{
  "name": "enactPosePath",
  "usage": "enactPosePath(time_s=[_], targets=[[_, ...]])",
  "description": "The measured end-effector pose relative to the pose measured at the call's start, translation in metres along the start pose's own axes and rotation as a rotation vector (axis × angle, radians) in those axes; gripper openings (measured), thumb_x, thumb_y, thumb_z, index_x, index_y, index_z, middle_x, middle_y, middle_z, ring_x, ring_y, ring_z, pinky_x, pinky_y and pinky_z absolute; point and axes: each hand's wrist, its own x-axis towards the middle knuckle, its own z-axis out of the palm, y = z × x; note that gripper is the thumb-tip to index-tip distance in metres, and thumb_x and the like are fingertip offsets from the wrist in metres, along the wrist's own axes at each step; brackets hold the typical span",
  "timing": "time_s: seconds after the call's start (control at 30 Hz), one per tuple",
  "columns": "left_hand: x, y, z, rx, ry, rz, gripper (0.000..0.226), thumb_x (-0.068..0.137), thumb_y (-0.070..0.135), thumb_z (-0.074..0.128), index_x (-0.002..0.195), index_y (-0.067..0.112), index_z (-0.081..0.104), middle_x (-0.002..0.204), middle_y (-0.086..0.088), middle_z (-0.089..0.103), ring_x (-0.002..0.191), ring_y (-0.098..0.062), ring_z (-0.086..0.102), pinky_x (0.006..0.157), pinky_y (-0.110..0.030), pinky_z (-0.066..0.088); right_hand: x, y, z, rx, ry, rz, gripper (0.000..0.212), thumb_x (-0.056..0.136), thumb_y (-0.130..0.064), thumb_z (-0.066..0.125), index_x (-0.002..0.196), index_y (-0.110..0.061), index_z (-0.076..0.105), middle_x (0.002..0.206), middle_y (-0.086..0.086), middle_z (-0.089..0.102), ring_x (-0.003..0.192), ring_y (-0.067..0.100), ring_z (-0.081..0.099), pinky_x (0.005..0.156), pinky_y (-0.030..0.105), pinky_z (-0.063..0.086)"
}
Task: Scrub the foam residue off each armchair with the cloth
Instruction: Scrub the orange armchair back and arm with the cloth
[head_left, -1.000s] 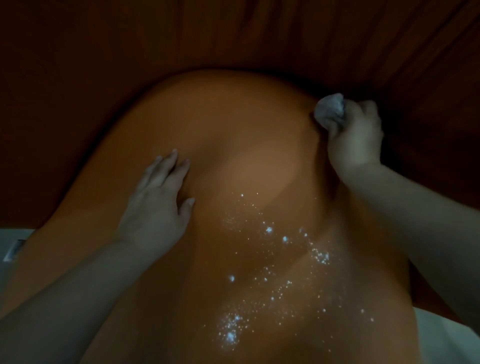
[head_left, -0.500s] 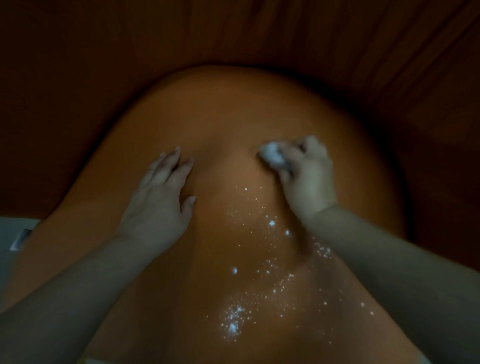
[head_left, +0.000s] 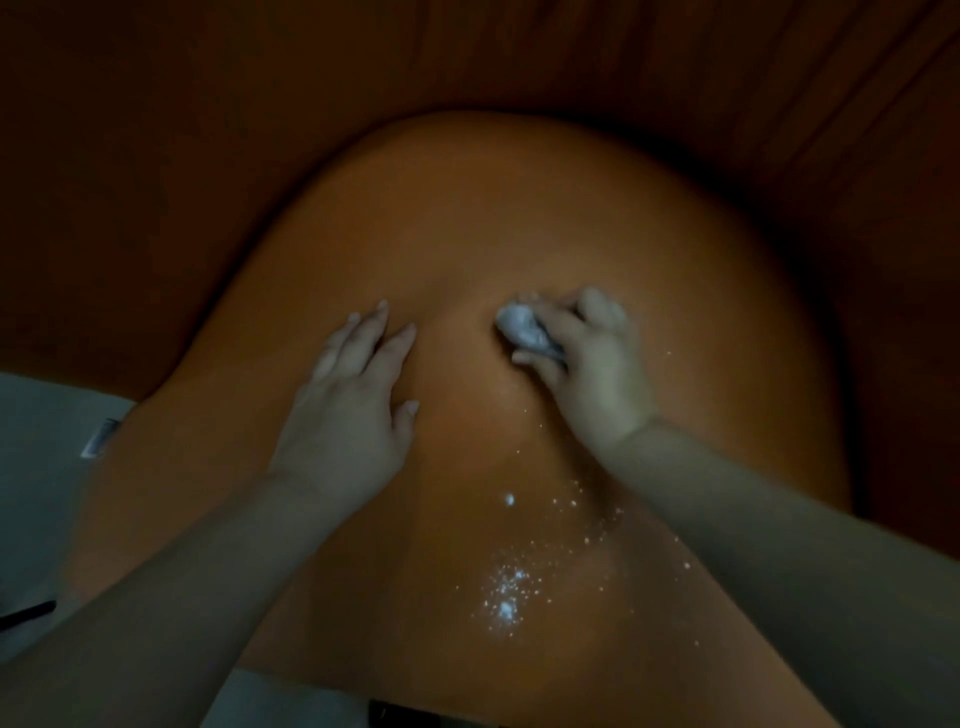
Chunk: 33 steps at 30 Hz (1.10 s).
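Observation:
An orange armchair (head_left: 519, 218) fills the middle of the head view, its rounded padded surface facing me. White foam specks (head_left: 506, 592) are scattered over its lower middle. My right hand (head_left: 592, 374) grips a small bunched white cloth (head_left: 524, 327) and presses it onto the padding above the specks. My left hand (head_left: 348, 410) rests flat on the padding to the left, fingers straight and spread. Both forearms reach in from the bottom corners.
A dark orange-brown pleated curtain or fabric (head_left: 467, 57) hangs behind the chair. A pale grey floor (head_left: 41, 457) shows at the lower left, with a small light object (head_left: 101, 439) near the chair's edge. The scene is dim.
My right hand with the cloth came from the chair's upper right edge down and left onto the middle of the padding. Foam near the cloth has thinned. My left hand stayed put.

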Motion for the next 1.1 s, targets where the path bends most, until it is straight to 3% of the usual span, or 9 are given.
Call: enactPosePath(time_s=[0.17,0.33,0.43,0.5,0.57,0.67,0.83,0.93,1.1], targets=[[-0.013,-0.008,0.007,0.014,0.010,0.021,0.069,0.091,0.029,0.058,0.150,0.029,0.024,0.160,0.008,0.008,0.147,-0.014,0.003,0.115,-0.034,0.012,-0.062,-0.016,-0.003,0.003,-0.164,-0.044,0.054,0.081,-0.050,0.061,0.120,-0.013,0.065,0.092,0.010,0.056,0.087,0.028,0.054,0.075,0.041,0.047],[-0.022,-0.015,0.010,0.028,0.015,0.045,0.066,0.093,0.032,0.054,0.151,0.030,0.023,0.160,0.009,0.006,0.146,-0.013,0.001,0.115,-0.035,0.014,-0.010,-0.008,0.002,0.051,0.124,0.077,0.031,0.084,-0.009,0.064,0.115,-0.003,0.064,0.103,0.019,0.055,0.094,0.035,0.054,0.082,0.039,0.045],[-0.025,-0.016,0.013,0.027,0.023,0.050,0.066,0.093,0.032,0.053,0.151,0.029,0.022,0.161,0.008,0.005,0.147,-0.014,0.000,0.117,-0.038,0.013,-0.002,-0.012,0.010,0.077,0.060,0.067,0.032,0.087,-0.012,0.062,0.119,-0.007,0.064,0.112,0.014,0.058,0.105,0.032,0.053,0.092,0.037,0.043],[-0.027,-0.016,0.014,0.025,0.019,0.037,0.067,0.093,0.034,0.053,0.151,0.030,0.019,0.161,0.009,0.003,0.147,-0.013,-0.002,0.118,-0.036,0.010,-0.033,-0.021,0.016,0.037,-0.030,0.017,0.034,0.089,-0.016,0.063,0.123,-0.013,0.064,0.109,0.012,0.061,0.102,0.034,0.055,0.086,0.044,0.046],[-0.029,-0.014,0.014,0.029,-0.005,0.035,0.069,0.093,0.035,0.053,0.152,0.030,0.018,0.161,0.008,0.001,0.147,-0.013,-0.004,0.117,-0.034,0.007,-0.073,-0.027,0.015,0.023,-0.059,-0.038,0.033,0.087,-0.016,0.067,0.120,-0.013,0.066,0.098,0.012,0.063,0.090,0.034,0.058,0.076,0.042,0.048],[-0.036,-0.010,0.013,0.018,-0.032,0.046,0.069,0.093,0.036,0.053,0.152,0.030,0.017,0.161,0.008,-0.001,0.147,-0.013,-0.005,0.119,-0.035,0.008,-0.103,-0.026,0.003,0.064,-0.144,-0.087,0.028,0.086,-0.011,0.068,0.114,-0.006,0.067,0.096,0.013,0.062,0.087,0.032,0.060,0.075,0.044,0.051],[-0.047,-0.008,0.013,0.059,-0.062,0.066,0.070,0.094,0.037,0.052,0.153,0.031,0.015,0.161,0.008,-0.004,0.147,-0.014,-0.006,0.120,-0.037,0.008,-0.066,0.011,-0.021,-0.034,0.124,0.130,0.028,0.088,-0.012,0.065,0.115,-0.006,0.063,0.103,0.016,0.054,0.094,0.034,0.054,0.079,0.039,0.046],[-0.047,-0.013,0.015,0.071,-0.074,0.078,0.071,0.094,0.036,0.052,0.152,0.032,0.012,0.161,0.009,-0.006,0.147,-0.013,-0.008,0.119,-0.036,0.006,-0.067,0.014,-0.010,-0.139,0.043,0.113,0.034,0.084,-0.016,0.068,0.118,-0.014,0.065,0.112,0.013,0.058,0.103,0.035,0.052,0.090,0.045,0.042],[-0.047,-0.007,0.022,0.070,-0.022,0.044,0.070,0.092,0.034,0.055,0.152,0.029,0.018,0.161,0.006,-0.001,0.147,-0.015,-0.004,0.120,-0.039,0.008,-0.126,-0.004,0.005,-0.063,-0.004,0.017,0.041,0.073,0.001,0.074,0.112,-0.012,0.070,0.100,0.013,0.061,0.093,0.035,0.056,0.084,0.045,0.041]])
